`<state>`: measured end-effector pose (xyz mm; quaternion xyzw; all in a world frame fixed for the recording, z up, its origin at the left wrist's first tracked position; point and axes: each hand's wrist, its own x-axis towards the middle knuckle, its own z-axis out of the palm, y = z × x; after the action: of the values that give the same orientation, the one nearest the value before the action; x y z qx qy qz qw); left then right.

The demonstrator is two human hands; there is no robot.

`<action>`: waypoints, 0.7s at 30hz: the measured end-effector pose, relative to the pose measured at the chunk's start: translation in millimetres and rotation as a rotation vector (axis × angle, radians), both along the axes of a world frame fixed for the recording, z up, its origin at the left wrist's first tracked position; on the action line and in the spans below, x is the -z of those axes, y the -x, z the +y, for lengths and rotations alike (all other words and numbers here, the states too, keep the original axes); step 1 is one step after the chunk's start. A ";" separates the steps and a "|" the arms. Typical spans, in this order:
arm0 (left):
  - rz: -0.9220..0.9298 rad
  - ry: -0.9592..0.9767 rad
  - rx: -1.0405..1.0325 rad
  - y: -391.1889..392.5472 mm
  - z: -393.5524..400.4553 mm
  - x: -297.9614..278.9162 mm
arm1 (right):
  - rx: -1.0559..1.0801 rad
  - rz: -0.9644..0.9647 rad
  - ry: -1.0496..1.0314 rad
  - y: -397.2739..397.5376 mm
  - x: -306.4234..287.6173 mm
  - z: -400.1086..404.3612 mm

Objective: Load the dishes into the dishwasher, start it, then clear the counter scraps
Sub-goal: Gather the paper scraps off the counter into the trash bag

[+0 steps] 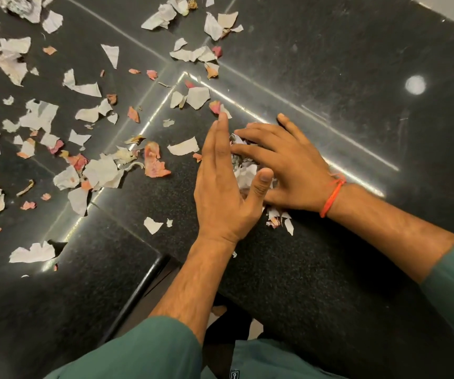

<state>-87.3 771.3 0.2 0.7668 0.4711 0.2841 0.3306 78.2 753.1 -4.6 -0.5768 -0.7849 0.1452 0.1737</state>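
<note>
Scraps point(102, 170) of torn paper and pinkish petals or peel lie scattered over the black table point(343, 67), thickest toward its left edge and far-left corner. A small gathered pile point(243, 170) sits near the middle of the near edge, enclosed between both hands.

Left hand point(220, 184): set on edge, fingers straight and together, thumb spread toward the pile; it acts as a wall on the left of the pile and grips nothing. Right hand point(283, 165): palm down, fingers spread and nearly flat across the top of the pile; it presses or sweeps rather than grips. A red thread point(332, 196) circles the right wrist. A few loose pieces point(280, 220) lie under that wrist at the near edge.

Task status, as a judgement: the work stands in the final stage, clearing the scraps. No dishes or dishwasher are in view, so the loading and starting steps cannot be confirmed. Only a small share of the scraps is collected; most of the litter on the left half of the table is not yet gathered.
</note>
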 end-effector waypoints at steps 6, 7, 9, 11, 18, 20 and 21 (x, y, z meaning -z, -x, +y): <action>0.037 0.002 -0.011 -0.5 -2.2 0.6 | -0.021 0.117 -0.109 0.9 3.0 4.7; 0.049 0.000 -0.015 -0.7 -2.7 0.4 | -0.012 0.128 -0.104 1.6 2.7 4.1; 0.056 0.000 -0.019 -0.4 -3.5 0.1 | 0.000 0.150 -0.097 2.6 1.0 3.1; 0.058 -0.002 -0.023 -0.4 -3.5 -0.2 | -0.001 0.169 -0.086 2.2 -0.9 2.4; 0.056 -0.026 -0.027 -0.3 -5.6 0.9 | -0.033 0.263 -0.064 7.7 -17.8 -6.0; 0.059 -0.039 -0.030 0.7 -4.4 2.2 | 0.106 0.295 -0.119 1.6 -21.0 -10.7; 0.061 -0.048 -0.027 0.3 -3.7 2.8 | 0.206 0.314 -0.153 -3.2 -20.5 -14.7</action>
<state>-87.6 767.6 -2.6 0.7763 0.4845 0.2763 0.2937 81.4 738.4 16.0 -0.6096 -0.6937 0.1547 0.3510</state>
